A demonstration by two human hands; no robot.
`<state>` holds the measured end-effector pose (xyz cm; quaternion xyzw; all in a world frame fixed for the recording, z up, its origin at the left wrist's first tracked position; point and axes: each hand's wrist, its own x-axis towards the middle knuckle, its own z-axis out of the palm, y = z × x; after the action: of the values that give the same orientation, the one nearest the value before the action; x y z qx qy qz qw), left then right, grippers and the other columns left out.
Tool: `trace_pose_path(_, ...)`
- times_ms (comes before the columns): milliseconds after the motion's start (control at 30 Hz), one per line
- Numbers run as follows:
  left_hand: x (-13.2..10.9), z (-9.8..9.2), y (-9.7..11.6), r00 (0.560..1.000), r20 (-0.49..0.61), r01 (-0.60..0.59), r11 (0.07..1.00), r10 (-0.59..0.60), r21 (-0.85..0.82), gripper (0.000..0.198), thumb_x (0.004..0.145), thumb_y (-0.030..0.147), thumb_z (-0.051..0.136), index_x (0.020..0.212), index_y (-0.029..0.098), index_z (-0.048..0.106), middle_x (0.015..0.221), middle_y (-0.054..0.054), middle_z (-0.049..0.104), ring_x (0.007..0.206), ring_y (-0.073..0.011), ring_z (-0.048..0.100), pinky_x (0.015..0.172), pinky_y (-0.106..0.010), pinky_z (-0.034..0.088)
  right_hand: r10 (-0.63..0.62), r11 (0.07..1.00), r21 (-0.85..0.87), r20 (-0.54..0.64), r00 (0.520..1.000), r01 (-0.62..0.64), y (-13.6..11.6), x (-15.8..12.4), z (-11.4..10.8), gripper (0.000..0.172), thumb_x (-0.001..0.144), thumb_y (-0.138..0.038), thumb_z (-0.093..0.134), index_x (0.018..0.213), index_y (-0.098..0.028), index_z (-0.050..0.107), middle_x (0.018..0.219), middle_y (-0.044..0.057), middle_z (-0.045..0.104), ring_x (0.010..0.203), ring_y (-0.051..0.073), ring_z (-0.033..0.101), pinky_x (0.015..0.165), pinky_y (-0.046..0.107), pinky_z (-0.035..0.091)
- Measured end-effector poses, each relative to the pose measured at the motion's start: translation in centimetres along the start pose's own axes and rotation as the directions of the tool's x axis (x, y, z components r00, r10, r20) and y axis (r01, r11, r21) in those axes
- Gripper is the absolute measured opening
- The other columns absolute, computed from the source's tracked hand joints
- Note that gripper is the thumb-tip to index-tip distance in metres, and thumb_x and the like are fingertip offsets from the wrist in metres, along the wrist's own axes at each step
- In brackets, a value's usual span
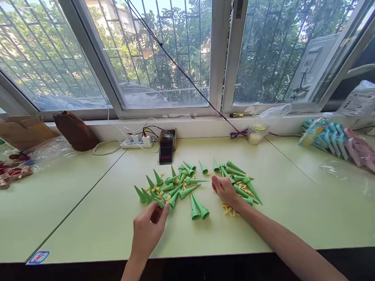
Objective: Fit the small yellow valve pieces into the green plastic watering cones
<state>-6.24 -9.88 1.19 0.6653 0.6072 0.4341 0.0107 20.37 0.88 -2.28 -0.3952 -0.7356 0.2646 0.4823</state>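
Observation:
My left hand [148,228] is at the near left of a pile of green plastic cone spikes, thumb and fingers pinched around one green cone spike [160,203]. Closed, with the fingertips curled inward, my right hand [225,191] is over the right-hand heap; anything inside it is hidden. A green cone spike lying on its side [193,181] points its tip towards that hand. Small yellow plastic pieces [229,210] are scattered below my right wrist and among the cones. Two green cones [197,207] lie side by side between my hands.
A small box [170,135] with a blurred dark panel stands behind the pile, beside a white power strip [138,142]. A lidded jar [256,135] is at the back. Teal and pink plastic items [338,139] lie right; a brown bag [75,131] and red-brown pieces [11,169] lie left.

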Motion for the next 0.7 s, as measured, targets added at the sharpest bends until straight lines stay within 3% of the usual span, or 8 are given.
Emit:
trace_pose_path(133, -0.6, 0.2, -0.7, 0.999, -0.027, 0.026, 0.997, -0.024, 0.07, 0.032, 0.089, 0.043, 0.059, 0.066, 0.02, 0.057, 0.053, 0.005, 0.048, 0.046, -0.0098, 0.043, 0.05, -0.021, 0.04, 0.005, 1.0, -0.01, 0.002, 1.0, -0.005, 0.1, 0.0, 0.0, 0.067, 0.104, -0.059, 0.024, 0.051, -0.021, 0.043, 0.043, -0.002, 0.043, 0.043, 0.01, 0.042, 0.052, 0.026, 0.034)
trace_pose_path(367, -1.2, 0.7, -2.7, 0.99, 0.101, 0.093, 0.994, -0.099, 0.065, 0.035, 0.089, 0.052, 0.055, 0.074, 0.021, 0.06, 0.056, 0.003, 0.059, 0.047, -0.0124, 0.051, 0.051, -0.023, 0.044, 0.005, 1.0, -0.017, 0.051, 0.999, -0.004, 0.1, -0.1, 0.2, 0.067, 0.104, -0.06, 0.024, 0.053, -0.021, 0.044, 0.044, -0.002, 0.046, 0.044, 0.011, 0.044, 0.052, 0.025, 0.036)
trace_pose_path(567, -1.2, 0.9, -2.6, 0.989, 0.018, 0.149, 0.989, -0.149, -0.003, 0.035, 0.087, 0.054, 0.06, 0.095, 0.02, 0.061, 0.065, 0.002, 0.066, 0.047, -0.0128, 0.057, 0.052, -0.024, 0.049, -0.003, 0.999, -0.033, 0.061, 0.998, 0.005, -0.2, 0.1, 0.2, 0.063, 0.105, -0.056, 0.024, 0.056, -0.021, 0.044, 0.047, -0.002, 0.044, 0.046, 0.011, 0.043, 0.053, 0.026, 0.035)
trace_pose_path(700, -1.6, 0.7, -1.4, 0.971, -0.146, 0.187, 0.982, -0.187, -0.014, 0.031, 0.085, 0.05, 0.064, 0.094, 0.021, 0.058, 0.065, 0.004, 0.064, 0.05, -0.0121, 0.059, 0.053, -0.022, 0.05, -0.044, 0.993, -0.102, 0.071, 0.997, 0.052, -0.4, 0.2, 0.1, 0.055, 0.104, -0.05, 0.032, 0.058, -0.021, 0.039, 0.052, -0.003, 0.04, 0.05, 0.011, 0.037, 0.053, 0.026, 0.03)
